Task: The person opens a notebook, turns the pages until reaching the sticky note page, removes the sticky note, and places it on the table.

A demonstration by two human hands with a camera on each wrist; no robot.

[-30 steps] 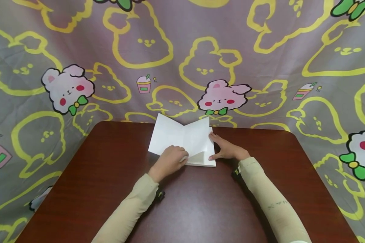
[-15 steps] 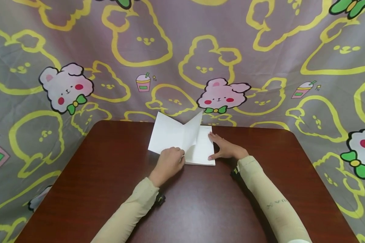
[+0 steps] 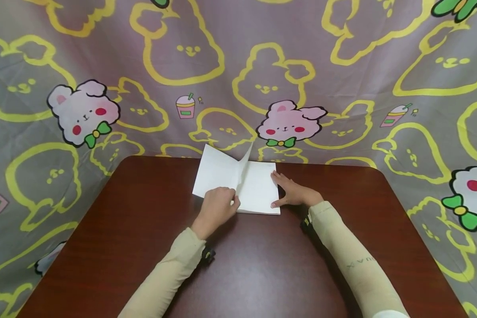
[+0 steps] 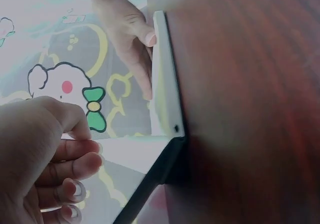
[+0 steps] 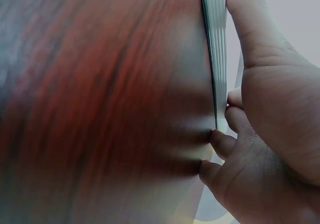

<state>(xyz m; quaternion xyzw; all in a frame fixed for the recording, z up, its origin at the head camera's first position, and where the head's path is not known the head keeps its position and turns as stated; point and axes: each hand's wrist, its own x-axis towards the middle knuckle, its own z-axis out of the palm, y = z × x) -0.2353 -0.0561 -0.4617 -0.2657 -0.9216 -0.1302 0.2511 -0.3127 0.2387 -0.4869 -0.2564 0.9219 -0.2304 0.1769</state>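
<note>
An open notebook (image 3: 260,187) with blank white pages lies near the far edge of the table. One page (image 3: 244,164) stands up at its spine, while the left part tilts up off the tabletop. My left hand (image 3: 216,207) pinches the near corner of the standing page; in the left wrist view its thumb and forefinger meet on the white sheet (image 4: 137,151), the other fingers curled. The right hand (image 3: 296,193) rests on the notebook's right edge, thumb and fingers spread. In the right wrist view, its fingertips touch beside the stacked page edges (image 5: 217,49).
The dark red-brown wooden table (image 3: 238,265) has a rounded far corner on each side. Behind it hangs a grey curtain (image 3: 222,53) with yellow outlines and white cartoon animals. Small black devices (image 3: 208,255) sit at both wrists.
The left hand has drawn the page from right to left, from lying partly over the right side to standing upright at the spine. The right hand has stayed on the right edge.
</note>
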